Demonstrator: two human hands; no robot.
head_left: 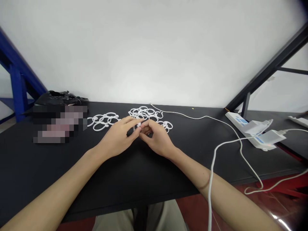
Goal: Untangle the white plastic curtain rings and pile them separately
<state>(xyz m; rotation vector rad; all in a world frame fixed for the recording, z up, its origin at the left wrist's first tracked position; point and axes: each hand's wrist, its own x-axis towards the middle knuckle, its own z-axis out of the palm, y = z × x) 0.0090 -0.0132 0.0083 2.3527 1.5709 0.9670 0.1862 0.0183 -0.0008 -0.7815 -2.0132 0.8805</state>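
Both hands at table centre, fingertips meeting. My left hand [117,138] and right hand [156,138] pinch one small white plastic ring piece [139,125] between them; thumb + index of each side pressed onto it, other fingers loosely curled, not spread. Piece is mostly hidden by the fingertips, so I can't tell its exact shape or whether it's one part or two. Judgement: step in hand looks like working a single ring at its clasp, mid-manipulation, grip already set. Next move, by my reading, calls for a small twist or press w/ fingertips only, wrists steady on the black matte tabletop [168,170]. Just beyond my fingers: heap of white plastic rings [148,114]; beyond-left of left fingers, smaller chained cluster of white rings [103,120]. Thin white cable [192,117] runs from behind the heap off to the right, to a white power strip [250,130], well apart from my right hand.
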